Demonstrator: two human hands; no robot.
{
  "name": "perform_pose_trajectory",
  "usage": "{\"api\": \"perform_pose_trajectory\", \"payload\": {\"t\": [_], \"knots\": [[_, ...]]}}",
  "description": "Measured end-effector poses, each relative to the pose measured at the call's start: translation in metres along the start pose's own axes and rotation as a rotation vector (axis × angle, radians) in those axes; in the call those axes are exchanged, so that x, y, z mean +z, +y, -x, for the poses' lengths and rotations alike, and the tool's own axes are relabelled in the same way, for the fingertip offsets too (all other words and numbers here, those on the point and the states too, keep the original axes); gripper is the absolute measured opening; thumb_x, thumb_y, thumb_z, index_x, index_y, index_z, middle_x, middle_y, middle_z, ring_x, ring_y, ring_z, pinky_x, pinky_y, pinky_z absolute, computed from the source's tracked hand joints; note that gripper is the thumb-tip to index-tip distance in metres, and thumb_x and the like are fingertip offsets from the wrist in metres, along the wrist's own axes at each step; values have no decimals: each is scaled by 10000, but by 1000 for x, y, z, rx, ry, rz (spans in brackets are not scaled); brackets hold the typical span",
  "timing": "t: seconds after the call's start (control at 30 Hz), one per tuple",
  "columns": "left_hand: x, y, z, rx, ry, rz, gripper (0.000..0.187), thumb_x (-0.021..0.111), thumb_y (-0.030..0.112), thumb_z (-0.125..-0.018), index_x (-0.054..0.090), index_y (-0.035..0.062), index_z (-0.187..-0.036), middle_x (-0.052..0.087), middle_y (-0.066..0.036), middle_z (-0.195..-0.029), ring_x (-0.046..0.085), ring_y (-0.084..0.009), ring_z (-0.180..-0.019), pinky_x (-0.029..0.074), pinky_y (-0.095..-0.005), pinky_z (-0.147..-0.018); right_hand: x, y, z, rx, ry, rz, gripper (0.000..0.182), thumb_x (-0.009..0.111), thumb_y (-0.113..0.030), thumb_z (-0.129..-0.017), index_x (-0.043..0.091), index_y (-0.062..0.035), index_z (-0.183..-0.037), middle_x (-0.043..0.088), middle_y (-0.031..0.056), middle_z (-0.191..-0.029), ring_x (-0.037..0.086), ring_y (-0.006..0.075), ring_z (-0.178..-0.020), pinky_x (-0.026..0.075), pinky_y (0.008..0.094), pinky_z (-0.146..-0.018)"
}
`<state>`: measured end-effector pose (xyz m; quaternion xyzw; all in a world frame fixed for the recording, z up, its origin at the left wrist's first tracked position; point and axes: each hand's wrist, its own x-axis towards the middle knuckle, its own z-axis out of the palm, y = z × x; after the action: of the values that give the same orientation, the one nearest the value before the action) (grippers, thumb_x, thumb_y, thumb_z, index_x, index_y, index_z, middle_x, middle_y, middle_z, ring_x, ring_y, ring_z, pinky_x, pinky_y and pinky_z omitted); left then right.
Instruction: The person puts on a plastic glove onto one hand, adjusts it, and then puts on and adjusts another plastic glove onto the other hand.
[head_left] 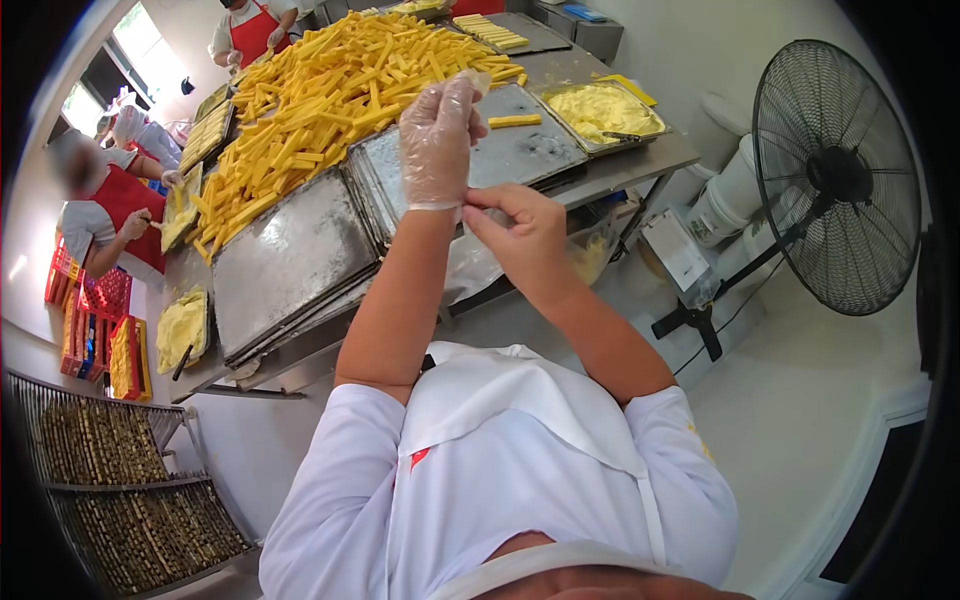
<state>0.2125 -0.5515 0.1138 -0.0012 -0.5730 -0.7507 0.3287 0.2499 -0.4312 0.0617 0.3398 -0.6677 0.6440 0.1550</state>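
A clear plastic glove (432,180) covers my left hand (440,125), raised above the metal trays. That hand holds nothing I can see; its fingers are bent a little, with the thumb apart, and loose film stands off the fingertips. My bare right hand (520,228) pinches the glove's cuff at my left wrist. Behind the gloved hand lies a flat metal tray (530,155) with a single yellow stick (515,121) on it. To its right stands a tray of pale yellow creamy filling (600,110). A large pile of yellow sticks (330,95) covers the table's middle.
Stacked metal trays (295,250) line the near table edge. Co-workers in red aprons (125,200) stand at the left and far side. Another filling tray (183,325) sits at the left corner. A floor fan (838,175) and white buckets (715,215) are right; a loaded rack (110,450) is lower left.
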Motion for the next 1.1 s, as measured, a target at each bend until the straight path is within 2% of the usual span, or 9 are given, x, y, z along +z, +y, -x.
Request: {"api": "perform_pose_trajectory", "payload": {"t": [0.13, 0.33, 0.43, 0.57, 0.67, 0.7, 0.8, 1.0, 1.1], "knots": [[13, 0, 3, -21, 10, 65, 243, 629, 249, -940, 669, 19, -873, 586, -14, -645, 554, -102, -546, 420, -242, -527, -3, 2, -3, -14, 97, -18, 119, 751, -33, -756, 697, -1, -857, 688, 123, -791, 671, 232, -721, 518, 306, -664], [31, -3, -2, 175, 103, 170, 257, 629, 256, -946, 649, 18, -852, 579, -22, -625, 539, -109, -529, 402, -246, -508, -5, 13, -14, -375, 303, 232, 102, 749, -12, -738, 669, -29, -799, 661, 117, -777, 650, 271, -671, 501, 302, -596], [22, -1, -4, 180, 146, 155, 251, 632, 250, -951, 648, 14, -864, 578, -28, -616, 534, -114, -520, 399, -247, -504, 0, 6, -2, -264, 246, 70, 107, 745, -9, -775, 701, -22, -871, 684, 106, -827, 634, 211, -648, 488, 286, -587], [15, -3, -10, 173, 144, 221, 246, 632, 239, -957, 647, 8, -874, 579, -31, -619, 532, -116, -520, 394, -246, -501, -3, 2, 4, 137, 110, -147, 194, 742, -29, -838, 730, -7, -1031, 704, 51, -883, 532, 53, -668, 440, 221, -588], [17, 1, -3, 56, 21, 217, 241, 630, 233, -956, 645, 7, -873, 582, -31, -631, 538, -116, -533, 402, -240, -517, -12, 8, -6, 281, 12, -465, 167, 750, -46, -838, 736, -16, -1002, 697, 37, -870, 526, 42, -685, 439, 221, -600], [17, 2, -1, 51, 0, 174, 239, 628, 234, -952, 651, 9, -874, 584, -26, -643, 542, -112, -544, 408, -233, -533, -14, 12, -4, 253, -3, -347, 152, 752, -39, -828, 742, -33, -979, 693, 55, -817, 577, 75, -674, 460, 240, -615], [18, 2, 3, -3, -36, 98, 232, 615, 238, -942, 654, 34, -837, 559, -2, -624, 532, -87, -545, 407, -236, -526, -16, 4, -9, -236, 28, 82, 123, 760, -33, -780, 733, -37, -900, 672, 76, -755, 604, 158, -617, 477, 275, -588], [24, -1, 0, 47, -22, 97, 229, 624, 230, -947, 668, 22, -863, 589, -15, -648, 537, -104, -545, 414, -238, -543, -18, 9, -17, -376, 122, 373, 116, 745, -51, -700, 702, -60, -808, 646, 84, -727, 583, 272, -555, 467, 319, -513], [21, -13, -5, 212, -21, 103, 209, 613, 214, -961, 664, 24, -892, 608, -21, -678, 524, -92, -539, 412, -238, -522, -11, 20, -14, -294, 179, 320, 99, 755, -65, -744, 691, -55, -819, 665, 65, -748, 626, 209, -612, 478, 293, -553]]}}
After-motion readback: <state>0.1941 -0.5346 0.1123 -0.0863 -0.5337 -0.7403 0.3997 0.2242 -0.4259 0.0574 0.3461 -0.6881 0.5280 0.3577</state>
